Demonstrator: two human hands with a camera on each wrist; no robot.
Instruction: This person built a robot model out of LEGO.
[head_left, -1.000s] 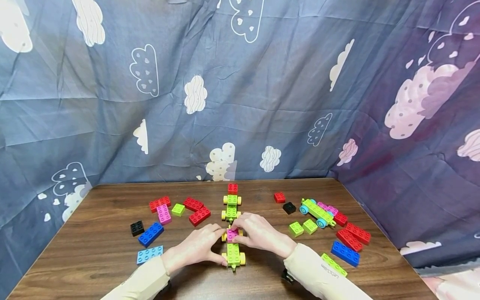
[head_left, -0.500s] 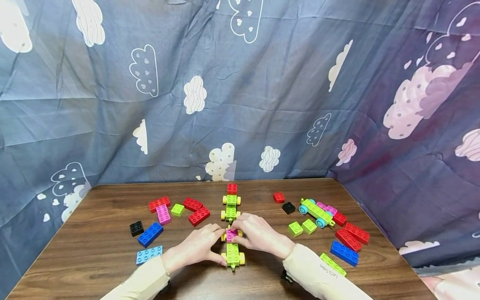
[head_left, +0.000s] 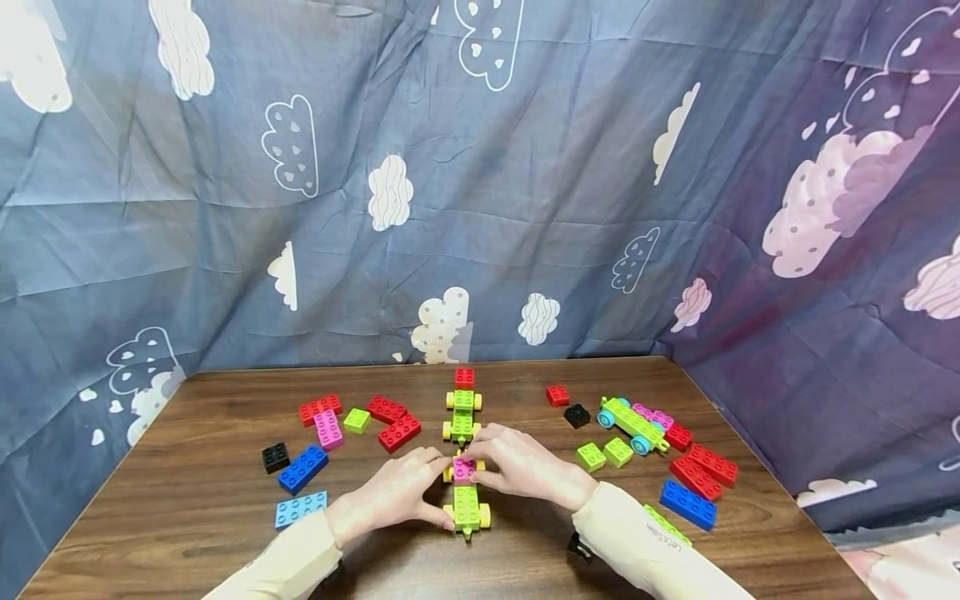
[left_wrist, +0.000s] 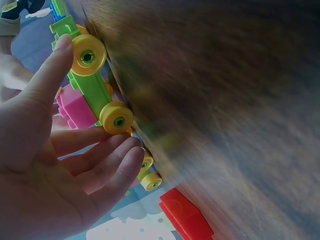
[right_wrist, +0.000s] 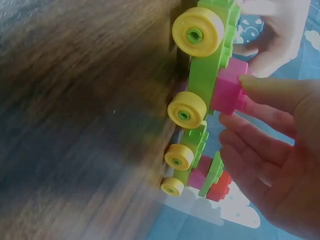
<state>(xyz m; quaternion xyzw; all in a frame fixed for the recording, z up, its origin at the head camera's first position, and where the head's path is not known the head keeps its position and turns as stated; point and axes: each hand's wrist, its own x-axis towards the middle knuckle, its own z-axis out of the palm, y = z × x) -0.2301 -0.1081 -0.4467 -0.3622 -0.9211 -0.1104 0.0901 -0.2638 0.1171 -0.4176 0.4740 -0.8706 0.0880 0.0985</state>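
Near chassis (head_left: 467,510): tabletop (head_left: 187,508) centre, toward the near edge, on yellow wheels.
Pink brick (head_left: 463,472): on the near chassis's far half; full seating cannot be confirmed.
Right hand (head_left: 525,468): thumb and fingers pinch the pink brick.
Left hand (head_left: 397,492): thumb and fingers spread along the chassis's left side.
Completed, apparently: far chassis (head_left: 462,427), toward the far edge, bearing stacked bricks topped by a red brick (head_left: 465,378).
Remaining, apparently: blue-wheeled chassis (head_left: 632,425), nearer the right edge, with no brick visible on top.
Containers: none seen.

Head view forward-down, wrist views close, tilted (all sharing the pink brick (right_wrist: 229,89))
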